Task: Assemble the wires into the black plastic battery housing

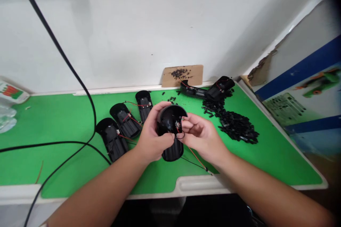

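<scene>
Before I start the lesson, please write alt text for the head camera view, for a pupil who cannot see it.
A person's left hand holds a curved, black, plastic-looking housing over a green tabletop, the right hand at its thin red and black wires. Three similar housings lie left, a heap of small black pieces right.

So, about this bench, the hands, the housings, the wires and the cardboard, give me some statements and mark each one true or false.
1. The left hand and right hand hold one black housing above the green tabletop. True.
2. Five more housings lie left of the hands. False: three other housings lie there.
3. A heap of small black pieces lies right of the hands. True.
4. The held housing has no wires. False: a red wire trails from it.
5. Cardboard stands by the white wall. True.
</scene>
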`<act>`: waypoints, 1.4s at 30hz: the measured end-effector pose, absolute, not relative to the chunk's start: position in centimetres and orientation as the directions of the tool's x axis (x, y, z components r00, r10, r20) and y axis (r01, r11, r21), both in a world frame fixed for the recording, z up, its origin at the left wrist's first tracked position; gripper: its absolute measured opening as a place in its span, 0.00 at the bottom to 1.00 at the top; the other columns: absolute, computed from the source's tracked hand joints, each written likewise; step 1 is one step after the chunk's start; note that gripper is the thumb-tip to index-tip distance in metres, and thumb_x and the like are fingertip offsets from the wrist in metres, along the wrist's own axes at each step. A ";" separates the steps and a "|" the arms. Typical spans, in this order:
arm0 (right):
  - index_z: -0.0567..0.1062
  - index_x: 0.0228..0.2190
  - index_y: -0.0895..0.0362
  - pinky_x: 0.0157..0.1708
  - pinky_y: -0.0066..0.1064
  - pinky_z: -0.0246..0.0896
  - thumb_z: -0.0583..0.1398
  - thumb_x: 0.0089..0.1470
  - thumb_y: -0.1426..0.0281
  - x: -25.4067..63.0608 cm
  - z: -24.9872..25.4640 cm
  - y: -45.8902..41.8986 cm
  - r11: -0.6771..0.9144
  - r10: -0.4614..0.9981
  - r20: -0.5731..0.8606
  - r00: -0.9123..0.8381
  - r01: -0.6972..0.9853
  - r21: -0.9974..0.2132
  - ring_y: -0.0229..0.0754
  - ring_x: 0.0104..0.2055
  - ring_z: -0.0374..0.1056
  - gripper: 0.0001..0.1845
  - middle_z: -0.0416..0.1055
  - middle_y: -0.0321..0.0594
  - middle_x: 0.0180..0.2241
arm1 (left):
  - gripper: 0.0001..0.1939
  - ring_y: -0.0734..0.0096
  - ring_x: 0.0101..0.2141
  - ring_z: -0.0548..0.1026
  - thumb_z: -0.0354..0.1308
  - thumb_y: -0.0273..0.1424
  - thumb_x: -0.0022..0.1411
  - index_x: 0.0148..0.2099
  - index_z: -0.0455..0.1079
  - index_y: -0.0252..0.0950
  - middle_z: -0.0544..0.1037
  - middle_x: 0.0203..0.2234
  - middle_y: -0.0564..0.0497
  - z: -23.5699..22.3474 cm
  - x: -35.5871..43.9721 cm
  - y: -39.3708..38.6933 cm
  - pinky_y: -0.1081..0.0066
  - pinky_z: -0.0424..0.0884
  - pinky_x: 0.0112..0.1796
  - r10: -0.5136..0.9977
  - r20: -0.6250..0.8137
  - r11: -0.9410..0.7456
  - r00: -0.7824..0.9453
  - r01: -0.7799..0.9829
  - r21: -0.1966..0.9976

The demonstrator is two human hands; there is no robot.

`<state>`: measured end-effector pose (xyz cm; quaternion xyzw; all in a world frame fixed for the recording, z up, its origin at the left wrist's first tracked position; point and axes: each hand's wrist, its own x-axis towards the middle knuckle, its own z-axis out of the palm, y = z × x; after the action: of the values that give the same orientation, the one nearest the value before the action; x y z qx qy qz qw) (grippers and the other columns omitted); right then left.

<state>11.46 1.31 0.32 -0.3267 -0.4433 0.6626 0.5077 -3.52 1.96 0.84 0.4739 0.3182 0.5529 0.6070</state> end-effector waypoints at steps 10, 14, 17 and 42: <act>0.73 0.34 0.55 0.33 0.25 0.63 0.67 0.37 0.77 11.2 0.3 1.1 -0.116 0.966 -0.013 -0.257 -0.390 -0.913 0.34 0.30 0.69 0.18 0.76 0.34 0.30 | 0.36 0.65 0.48 0.75 0.61 0.20 0.41 0.55 0.65 0.44 0.76 0.48 0.51 1.0 -3.4 1.9 0.70 0.71 0.45 0.974 0.134 -0.063 0.185 -0.347 0.936; 0.73 0.34 0.55 0.32 0.26 0.63 0.66 0.38 0.77 11.1 0.0 1.3 -0.081 0.972 0.010 -0.233 -0.377 -0.923 0.34 0.30 0.68 0.17 0.74 0.32 0.28 | 0.35 0.65 0.47 0.75 0.63 0.21 0.42 0.55 0.65 0.44 0.76 0.48 0.50 1.0 -3.4 1.9 0.70 0.71 0.45 0.970 0.139 -0.060 0.202 -0.354 0.933; 0.74 0.36 0.55 0.34 0.26 0.64 0.65 0.40 0.76 11.1 -0.5 1.3 -0.060 0.971 0.031 -0.239 -0.365 -0.929 0.35 0.32 0.69 0.17 0.75 0.33 0.30 | 0.34 0.66 0.46 0.75 0.64 0.22 0.44 0.55 0.65 0.44 0.76 0.48 0.50 1.0 -3.5 1.9 0.70 0.71 0.46 0.969 0.144 -0.066 0.201 -0.352 0.934; 0.74 0.38 0.54 0.35 0.26 0.65 0.70 0.42 0.72 11.1 -0.6 1.2 -0.070 0.961 0.048 -0.271 -0.411 -0.909 0.34 0.31 0.69 0.18 0.76 0.34 0.32 | 0.32 0.68 0.45 0.75 0.65 0.23 0.45 0.54 0.65 0.44 0.76 0.46 0.51 0.9 -3.6 1.8 0.70 0.71 0.46 0.966 0.185 -0.120 0.182 -0.321 0.940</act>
<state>11.14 1.21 -0.56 -0.3106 -0.4434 0.6624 0.5179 -3.59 1.76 0.86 0.5036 0.3202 0.5534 0.5810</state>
